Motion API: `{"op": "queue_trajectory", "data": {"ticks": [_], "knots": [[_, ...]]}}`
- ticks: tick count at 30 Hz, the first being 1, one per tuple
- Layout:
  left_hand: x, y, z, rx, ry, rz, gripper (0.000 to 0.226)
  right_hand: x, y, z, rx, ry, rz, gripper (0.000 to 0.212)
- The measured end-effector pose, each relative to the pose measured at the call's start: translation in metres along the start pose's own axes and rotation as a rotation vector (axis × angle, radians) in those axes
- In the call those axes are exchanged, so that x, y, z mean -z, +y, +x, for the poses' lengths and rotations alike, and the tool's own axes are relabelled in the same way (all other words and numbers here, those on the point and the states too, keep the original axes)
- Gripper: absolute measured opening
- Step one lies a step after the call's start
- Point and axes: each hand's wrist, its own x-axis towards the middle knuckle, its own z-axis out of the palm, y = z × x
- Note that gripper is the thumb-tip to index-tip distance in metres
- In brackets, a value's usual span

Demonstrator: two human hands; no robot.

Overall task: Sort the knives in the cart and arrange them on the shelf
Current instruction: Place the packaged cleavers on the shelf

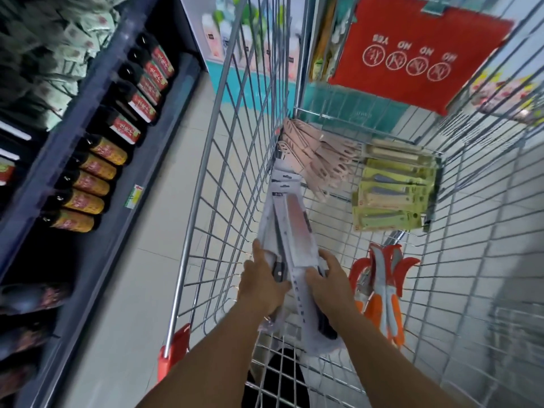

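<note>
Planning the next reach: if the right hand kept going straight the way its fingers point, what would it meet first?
The right hand points up-left across the white knife packs it grips; beyond them, probably the cart's left wire wall, though depth is unclear.

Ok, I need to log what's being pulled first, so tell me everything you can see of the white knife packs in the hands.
The white knife packs are a stack of long, flat white cards, seemingly wrapped in clear plastic, with hang tabs at the far end. A broad, shiny blade shows on top; dark handles point toward the person. The stack slants along the left wall of the wire cart. The left hand and right hand grip its near end from either side.
</note>
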Motion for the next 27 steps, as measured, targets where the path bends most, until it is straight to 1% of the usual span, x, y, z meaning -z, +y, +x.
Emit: {"op": "queue_trajectory", "data": {"ticks": [2,5,8,10,12,13,16,20,24,27], "knots": [[0.006,0.005,-0.009,-0.011,-0.016,-0.037,0.114,0.002,-0.005,-0.007,0.013,-0.004,0.006,0.04],[0.016,0.008,-0.025,-0.055,0.027,-0.031,0.107,0.007,-0.012,-0.021,0.026,0.005,0.047,0.041],[0.03,0.012,-0.042,-0.102,0.062,0.011,0.101,0.012,-0.02,-0.037,0.038,0.047,0.09,0.04],[0.033,0.016,-0.052,-0.123,0.074,0.029,0.102,0.015,-0.022,-0.045,0.035,0.059,0.089,0.042],[0.051,0.016,-0.077,-0.199,0.098,0.026,0.105,0.016,-0.036,-0.072,0.082,0.115,0.128,0.046],[0.049,0.018,-0.08,-0.228,0.109,0.034,0.106,0.018,-0.037,-0.072,0.088,0.131,0.131,0.048],[0.068,0.02,-0.109,-0.297,0.14,0.037,0.105,0.022,-0.056,-0.101,0.122,0.187,0.153,0.051],[0.092,0.021,-0.149,-0.405,0.217,-0.005,0.105,0.029,-0.078,-0.145,0.188,0.267,0.184,0.051],[0.122,0.017,-0.19,-0.534,0.289,-0.097,0.097,0.036,-0.106,-0.196,0.307,0.354,0.193,0.046],[0.15,0.012,-0.223,-0.605,0.342,-0.163,0.092,0.039,-0.132,-0.237,0.423,0.375,0.202,0.045]]}}
